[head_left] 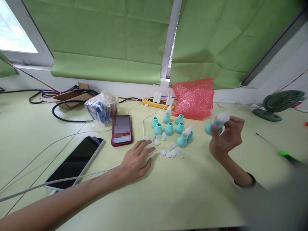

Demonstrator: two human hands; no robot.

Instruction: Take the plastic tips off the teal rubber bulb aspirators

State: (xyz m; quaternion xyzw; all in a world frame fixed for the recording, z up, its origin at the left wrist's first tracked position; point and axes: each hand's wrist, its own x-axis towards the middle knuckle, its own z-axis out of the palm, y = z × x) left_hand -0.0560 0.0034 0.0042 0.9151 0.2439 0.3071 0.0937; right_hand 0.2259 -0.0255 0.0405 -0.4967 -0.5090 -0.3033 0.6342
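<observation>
My right hand point(226, 136) is raised above the table with its fingers closed on a teal rubber bulb point(211, 127) that carries a clear tip. My left hand point(136, 160) lies flat on the table, fingers stretched onto a scatter of small clear silicone tips point(168, 152). Just beyond them stand several more teal bulbs point(168, 126), and one of these point(183, 138) has a clear tip fitted.
A black phone point(75, 160) on a white cable and a red phone point(121, 130) lie left of my left hand. A pink bubble-wrap bag point(193, 98), yellow power strip point(156, 102), plastic-wrapped box point(101, 109), cardboard box point(71, 96) and green fan point(279, 104) line the back.
</observation>
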